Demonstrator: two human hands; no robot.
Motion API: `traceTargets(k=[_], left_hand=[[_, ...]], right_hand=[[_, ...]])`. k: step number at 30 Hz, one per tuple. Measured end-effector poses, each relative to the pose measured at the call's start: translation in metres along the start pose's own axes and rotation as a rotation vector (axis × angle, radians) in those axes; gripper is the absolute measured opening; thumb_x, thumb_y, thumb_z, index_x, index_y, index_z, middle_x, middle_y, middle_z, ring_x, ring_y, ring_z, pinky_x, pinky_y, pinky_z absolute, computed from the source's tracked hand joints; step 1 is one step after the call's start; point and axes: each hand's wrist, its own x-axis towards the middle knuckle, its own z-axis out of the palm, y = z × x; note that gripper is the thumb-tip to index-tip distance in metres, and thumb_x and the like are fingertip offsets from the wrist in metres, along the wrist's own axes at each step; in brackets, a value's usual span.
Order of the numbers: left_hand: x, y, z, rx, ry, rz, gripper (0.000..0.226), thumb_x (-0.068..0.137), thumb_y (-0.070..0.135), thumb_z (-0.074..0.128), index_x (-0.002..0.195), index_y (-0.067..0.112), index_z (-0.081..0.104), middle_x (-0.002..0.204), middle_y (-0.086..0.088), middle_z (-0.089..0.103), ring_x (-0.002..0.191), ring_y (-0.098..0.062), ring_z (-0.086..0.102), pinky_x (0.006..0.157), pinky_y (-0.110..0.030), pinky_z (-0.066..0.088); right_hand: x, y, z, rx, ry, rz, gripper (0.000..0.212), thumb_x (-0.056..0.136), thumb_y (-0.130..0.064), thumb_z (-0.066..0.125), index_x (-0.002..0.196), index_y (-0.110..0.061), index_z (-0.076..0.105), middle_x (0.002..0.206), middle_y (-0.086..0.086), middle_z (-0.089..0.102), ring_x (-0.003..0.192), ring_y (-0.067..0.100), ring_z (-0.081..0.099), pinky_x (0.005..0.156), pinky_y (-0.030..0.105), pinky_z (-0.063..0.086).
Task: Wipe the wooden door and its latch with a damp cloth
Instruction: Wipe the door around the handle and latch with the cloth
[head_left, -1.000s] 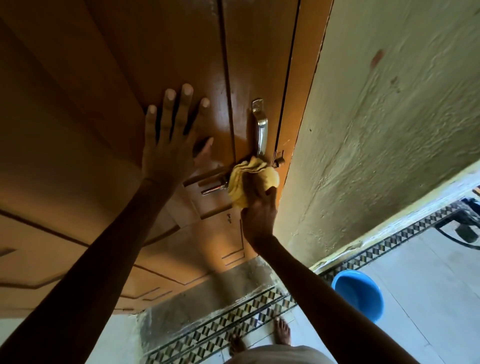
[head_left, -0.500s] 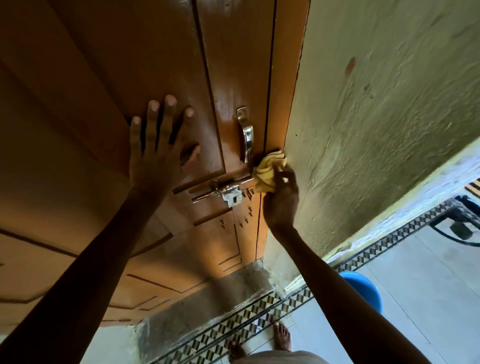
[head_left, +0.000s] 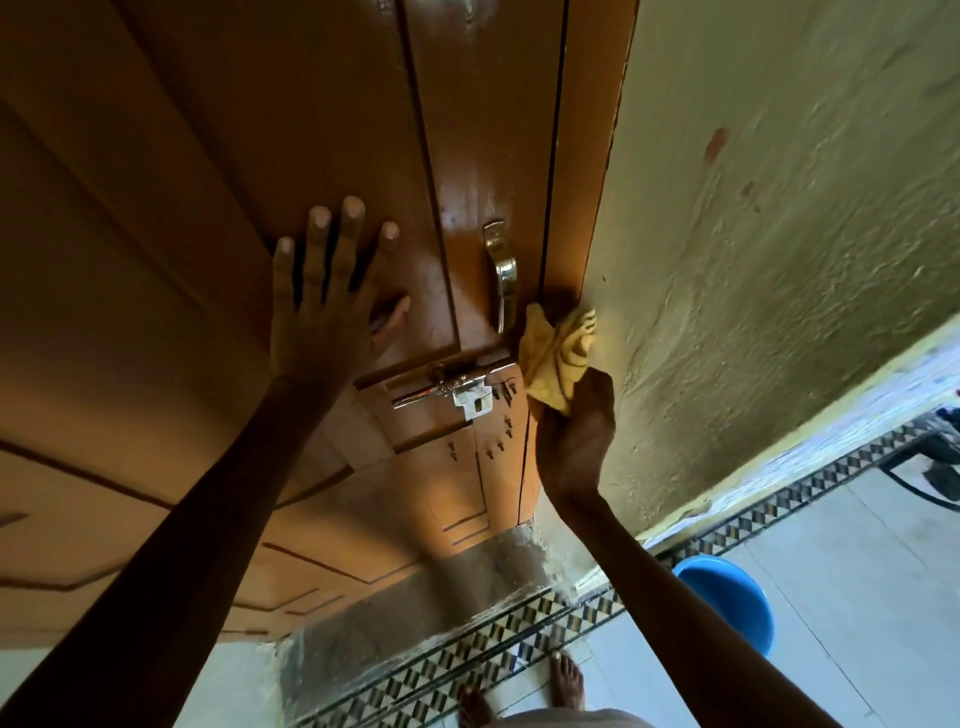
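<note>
Rough, pale green plaster wall (head_left: 779, 260) fills the right of the view, meeting the orange-brown wooden door (head_left: 208, 208) along a vertical frame strip, with grey floor tiles and a black-and-white patterned border at the bottom. At the centre of things, the right hand (head_left: 574, 436) is closed around a crumpled yellow cloth (head_left: 556, 356), fingers wrapped on its lower part, and presses the bunched fabric against the door frame (head_left: 587, 182) right where wood meets wall; the cloth sticks out of the fist toward 12 o'clock. Just beside the cloth, at its 10 o'clock, hangs the shiny metal pull handle (head_left: 503, 270), upright on the door's edge stile. At the cloth's 9 o'clock, near but apart from it, sits the silver latch (head_left: 457, 392), a sliding bolt with a hasp plate hanging down, and small screw heads dot the wood below it. Further toward 9 o'clock, the left hand (head_left: 324, 312) lies flat on the door panel, fingers spread wide and pointing up, holding nothing. Well apart at 5 o'clock from the cloth, a blue plastic bucket (head_left: 732, 597) stands on the floor close to the wall, partly hidden by the right forearm. At 6 o'clock two bare feet (head_left: 566, 680) show on the tiles
</note>
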Motion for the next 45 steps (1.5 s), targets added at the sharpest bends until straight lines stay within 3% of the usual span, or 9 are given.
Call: traceTargets(k=[4,7,12,17,23,27,31,38,45], left_hand=[[0.001,-0.001,-0.001,-0.005,-0.03,-0.004,0.069,0.098,0.063,0.041,0.155,0.023,0.031,0.154,-0.013,0.03,0.15,-0.027,-0.017,0.121,-0.046,-0.001],[0.001,-0.001,-0.002,0.0,-0.037,0.001,0.069,0.099,0.062,0.038,0.155,0.023,0.03,0.154,-0.012,0.025,0.149,-0.027,-0.02,0.121,-0.047,-0.001],[0.0,-0.001,-0.001,0.007,-0.003,0.009,0.071,0.099,0.063,0.039,0.156,0.022,0.026,0.154,-0.012,0.033,0.152,-0.03,-0.006,0.121,-0.046,-0.002],[0.001,-0.001,-0.001,-0.039,0.016,0.009,0.07,0.099,0.061,0.039,0.155,0.022,0.024,0.153,-0.011,0.029,0.151,-0.028,-0.014,0.12,-0.046,0.003],[0.002,-0.002,-0.003,-0.083,0.033,0.046,0.068,0.099,0.059,0.039,0.154,0.022,0.026,0.152,-0.011,0.04,0.14,-0.03,0.029,0.119,-0.047,0.007],[0.002,-0.001,-0.006,-0.115,0.016,0.043,0.067,0.1,0.059,0.036,0.154,0.022,0.023,0.154,-0.01,0.027,0.14,-0.03,0.027,0.118,-0.046,0.006],[0.002,-0.003,-0.004,-0.108,0.023,0.055,0.066,0.101,0.059,0.035,0.155,0.022,0.022,0.153,-0.009,0.04,0.14,-0.03,0.029,0.118,-0.047,0.007],[0.001,-0.004,-0.004,-0.142,0.027,0.059,0.066,0.101,0.056,0.038,0.155,0.021,0.019,0.153,-0.01,0.04,0.14,-0.03,0.027,0.118,-0.046,0.003],[0.001,-0.004,-0.003,-0.139,0.023,0.077,0.066,0.102,0.057,0.032,0.156,0.022,0.015,0.155,-0.008,0.036,0.141,-0.029,0.025,0.118,-0.046,0.002]], right_hand=[[-0.029,-0.011,0.038,-0.111,-0.272,-0.229,0.062,0.083,0.002,0.057,0.142,-0.013,0.045,0.134,0.017,0.053,0.117,0.031,0.056,0.085,0.038,0.057],[-0.042,-0.012,0.054,-0.152,-0.448,-0.292,0.065,0.089,-0.007,0.061,0.145,-0.021,0.033,0.14,0.02,0.049,0.116,0.037,0.056,0.073,0.046,0.061],[-0.022,-0.005,0.037,-0.359,-0.415,-0.434,0.055,0.087,-0.025,0.041,0.139,-0.014,0.051,0.133,0.025,0.055,0.102,0.043,0.06,0.065,0.045,0.061],[-0.044,-0.019,0.05,-0.068,-0.391,-0.271,0.063,0.083,-0.002,0.054,0.143,-0.019,0.046,0.14,0.018,0.049,0.121,0.033,0.052,0.088,0.043,0.057],[-0.053,-0.051,0.061,-0.084,-0.369,-0.284,0.06,0.083,0.003,0.056,0.14,-0.012,0.05,0.136,0.02,0.053,0.117,0.034,0.055,0.075,0.039,0.059],[-0.064,-0.059,0.082,-0.213,-0.442,-0.347,0.053,0.09,-0.013,0.033,0.14,-0.007,0.049,0.137,0.021,0.052,0.112,0.039,0.057,0.063,0.038,0.061],[-0.084,-0.066,0.091,-0.131,-0.533,-0.363,0.056,0.082,0.005,0.057,0.136,-0.007,0.051,0.137,0.02,0.052,0.117,0.042,0.055,0.07,0.041,0.061],[-0.07,-0.051,0.074,-0.145,-0.358,-0.261,0.059,0.083,-0.001,0.055,0.141,-0.012,0.047,0.14,0.019,0.049,0.113,0.034,0.055,0.078,0.038,0.058],[-0.097,-0.074,0.087,0.033,-0.495,-0.337,0.045,0.09,-0.005,0.059,0.132,-0.019,0.047,0.129,0.011,0.058,0.114,0.028,0.058,0.086,0.043,0.057]])
